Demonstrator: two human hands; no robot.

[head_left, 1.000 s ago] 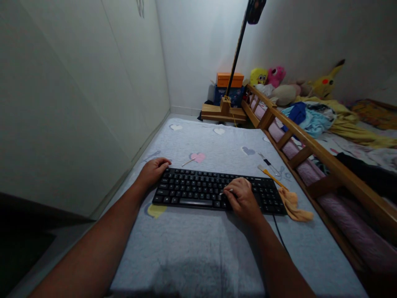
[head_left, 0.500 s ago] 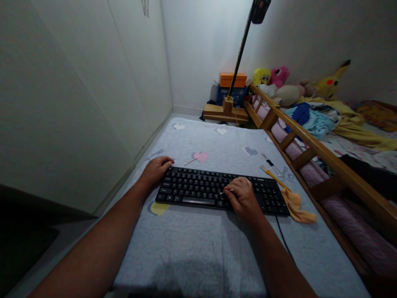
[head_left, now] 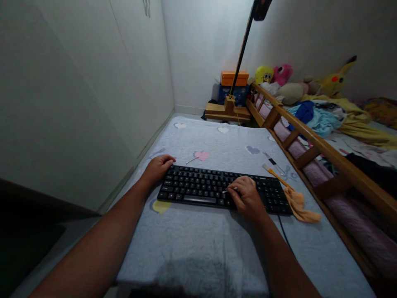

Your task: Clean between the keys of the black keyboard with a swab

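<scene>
A black keyboard [head_left: 198,186] lies flat on the cloth-covered table, its cable [head_left: 284,231] running off toward me on the right. My left hand [head_left: 159,169] is closed on the keyboard's upper left corner, thumb along the edge. Over the keys right of the middle, my right hand [head_left: 245,194] pinches a cotton swab [head_left: 226,191], whose white tip rests at the keys. A second cotton swab [head_left: 192,159] lies on the cloth just beyond the keyboard.
Right of the keyboard lie a yellow-handled brush [head_left: 277,176], a crumpled orange cloth [head_left: 299,205] and a tweezers-like metal tool [head_left: 274,163]. A wooden bed rail [head_left: 313,145] borders the table's right side. Beyond the far end stands a wooden-based pole [head_left: 228,109].
The view has shifted slightly, moving everything a little in the picture. My right hand stays over nearly the same keys with the swab; my left hand keeps its hold on the corner.
</scene>
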